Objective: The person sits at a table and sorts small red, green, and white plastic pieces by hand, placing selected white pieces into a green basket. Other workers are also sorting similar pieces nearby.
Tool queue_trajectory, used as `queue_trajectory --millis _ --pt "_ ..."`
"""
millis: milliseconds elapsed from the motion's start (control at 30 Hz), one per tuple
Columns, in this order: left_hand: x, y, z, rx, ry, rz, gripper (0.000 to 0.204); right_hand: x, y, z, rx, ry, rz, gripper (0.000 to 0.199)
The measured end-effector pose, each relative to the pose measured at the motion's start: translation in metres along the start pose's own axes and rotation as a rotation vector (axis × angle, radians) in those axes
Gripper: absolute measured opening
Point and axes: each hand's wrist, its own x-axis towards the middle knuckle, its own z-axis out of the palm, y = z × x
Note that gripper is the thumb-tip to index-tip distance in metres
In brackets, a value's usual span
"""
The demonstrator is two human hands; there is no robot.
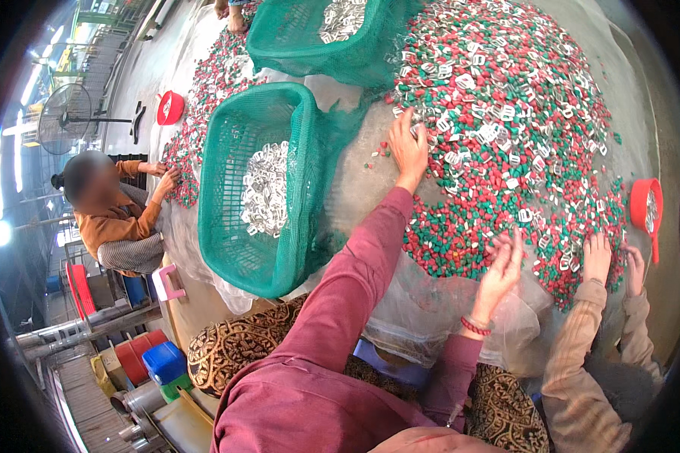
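Note:
My left hand [409, 151] reaches out to the left edge of a wide pile of small red, green and white pieces [499, 128], mixed with white buckle-like pieces [493, 134]. Its fingers are apart, with nothing visible in them. Over the near edge of the same pile is my right hand [499, 275], with a red bead bracelet [476, 326] at the wrist. Those fingers are slightly blurred but look extended and apart. Left of my left arm stands a green mesh-lined basket [301, 189], holding many of the white buckle-like pieces [264, 189].
Another green basket [302, 60] stands at the far side. Co-workers' hands [597, 260] work in the pile at right, near a red handled container [646, 189]. A seated person [121, 219] handles pieces at left, near a red bowl [171, 108]. Clear plastic sheeting [423, 298] lies underneath.

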Motion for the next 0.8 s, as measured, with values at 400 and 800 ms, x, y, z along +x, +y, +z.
queue_trajectory --millis 400,800 --pt "-0.133 0.056 -0.059 -0.157 -0.776 0.230 0.030 -0.035 0.038 0.008 0.730 -0.269 0.594 0.065" --pt "-0.136 0.095 -0.145 -0.487 -0.946 -0.081 0.033 -0.045 0.015 -0.016 0.656 -0.461 0.498 0.039"
